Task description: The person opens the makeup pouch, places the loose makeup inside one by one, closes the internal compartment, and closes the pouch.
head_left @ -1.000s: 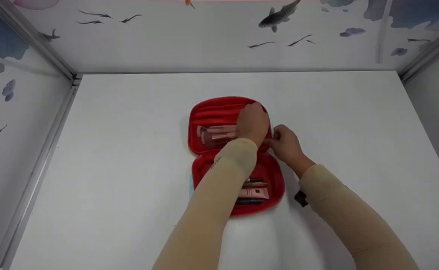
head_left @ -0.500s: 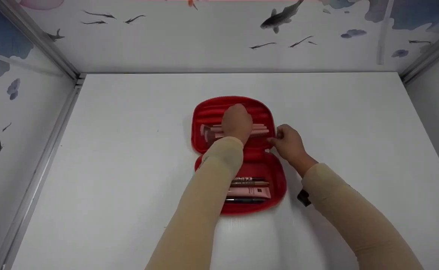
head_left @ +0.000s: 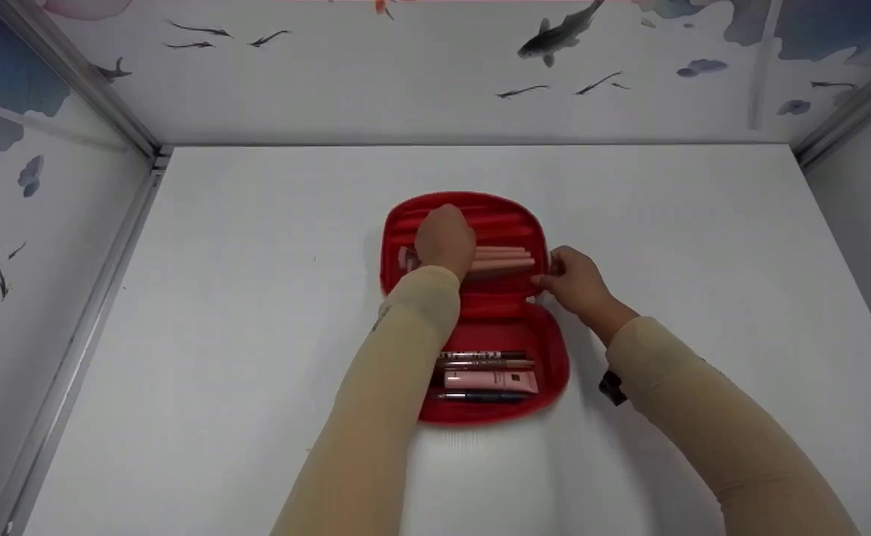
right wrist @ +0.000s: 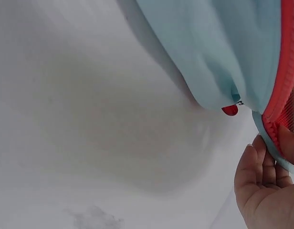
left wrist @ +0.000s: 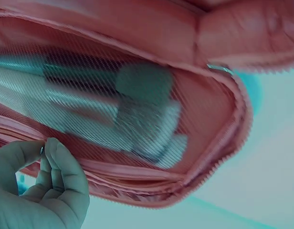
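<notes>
A red-lined makeup bag (head_left: 506,327) lies unfolded on the white table. Makeup brushes (head_left: 506,260) sit behind the mesh pocket (left wrist: 204,105) of its far half, their bristles toward the left end. Over that pocket, my left hand (head_left: 447,238) pinches a small zipper pull between thumb and forefinger; the fingers mostly cover it in the left wrist view. My right hand (head_left: 581,283) grips the bag's right edge near the fold, thumb inside on the red zipper edge (right wrist: 273,133), fingers outside on the light blue cover (right wrist: 209,52).
In the near half lie a pink tube (head_left: 491,381), a dark pen (head_left: 480,397) and slim pencils (head_left: 484,363). A red zipper tag (right wrist: 230,110) hangs at the outer cover. Patterned white panels (head_left: 376,89) enclose the table at the back and sides.
My left hand has slid leftward along the pocket, uncovering the pink brush handles and more of the near half. My right hand keeps its hold on the bag's edge.
</notes>
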`<state>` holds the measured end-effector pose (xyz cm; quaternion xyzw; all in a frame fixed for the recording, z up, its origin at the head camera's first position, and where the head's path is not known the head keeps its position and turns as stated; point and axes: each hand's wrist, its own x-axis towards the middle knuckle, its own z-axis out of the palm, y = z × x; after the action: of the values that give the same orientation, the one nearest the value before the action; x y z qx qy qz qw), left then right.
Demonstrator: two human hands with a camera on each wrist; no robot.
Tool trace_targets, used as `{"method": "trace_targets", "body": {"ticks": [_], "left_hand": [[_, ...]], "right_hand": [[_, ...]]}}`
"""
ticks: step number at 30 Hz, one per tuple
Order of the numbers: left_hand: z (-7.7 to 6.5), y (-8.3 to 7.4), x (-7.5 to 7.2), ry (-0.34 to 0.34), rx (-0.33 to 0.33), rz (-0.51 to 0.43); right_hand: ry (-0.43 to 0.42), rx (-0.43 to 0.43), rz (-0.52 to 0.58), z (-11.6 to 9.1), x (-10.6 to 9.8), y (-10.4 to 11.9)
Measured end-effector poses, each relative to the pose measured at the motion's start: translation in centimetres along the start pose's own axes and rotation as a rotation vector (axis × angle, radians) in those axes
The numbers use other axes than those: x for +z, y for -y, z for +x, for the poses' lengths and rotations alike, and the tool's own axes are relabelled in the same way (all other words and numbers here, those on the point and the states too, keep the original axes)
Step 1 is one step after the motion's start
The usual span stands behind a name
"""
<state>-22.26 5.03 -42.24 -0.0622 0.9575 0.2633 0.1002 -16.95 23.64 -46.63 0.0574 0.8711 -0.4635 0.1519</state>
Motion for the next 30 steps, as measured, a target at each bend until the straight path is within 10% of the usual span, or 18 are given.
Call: {"method": "trace_targets", "body": {"ticks": [30], "left_hand": [[1.4, 6.1, -3.0, -0.015, -0.107, -0.069]], "right_hand": [[0.038, -0.014, -0.005, 0.0, -0.3, -0.1]]}}
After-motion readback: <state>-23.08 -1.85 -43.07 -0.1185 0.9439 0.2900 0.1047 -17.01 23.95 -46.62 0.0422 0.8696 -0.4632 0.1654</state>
